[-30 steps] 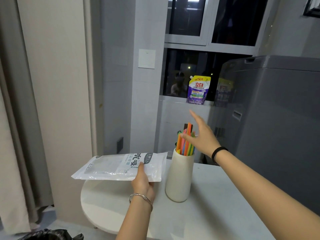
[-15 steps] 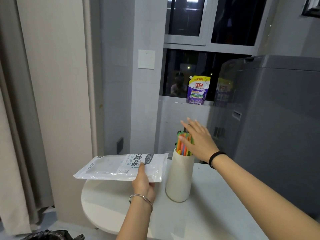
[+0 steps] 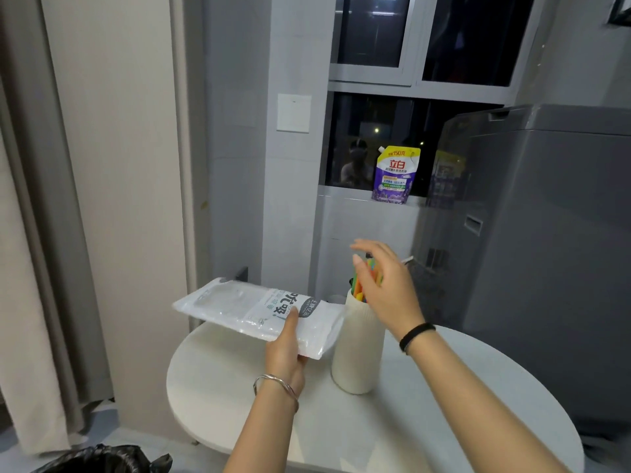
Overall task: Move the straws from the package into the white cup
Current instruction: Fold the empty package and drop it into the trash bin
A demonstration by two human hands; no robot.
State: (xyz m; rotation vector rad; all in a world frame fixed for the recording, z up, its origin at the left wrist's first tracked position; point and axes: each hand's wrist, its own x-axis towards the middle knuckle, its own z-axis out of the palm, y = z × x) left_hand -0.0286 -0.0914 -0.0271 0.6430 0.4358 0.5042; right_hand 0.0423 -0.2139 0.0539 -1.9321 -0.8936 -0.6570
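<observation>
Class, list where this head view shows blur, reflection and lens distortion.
Head view: the right hand above the straws is slightly motion-blurred; the dark window mirrors a figure and small lights; the wide lens bows the curtain at the left edge.

left hand [image 3: 285, 349] was out forward, thumb [image 3: 292, 319] flat on top of the package [image 3: 239, 305], gripping its near edge; silver bangle [image 3: 276, 387] on the wrist. right arm came in from lower right, black band [image 3: 416, 337] on the wrist. right hand [image 3: 386, 288] was raised, fingers [image 3: 367, 245] spread and slightly bent, holding nothing, palm facing left.
</observation>
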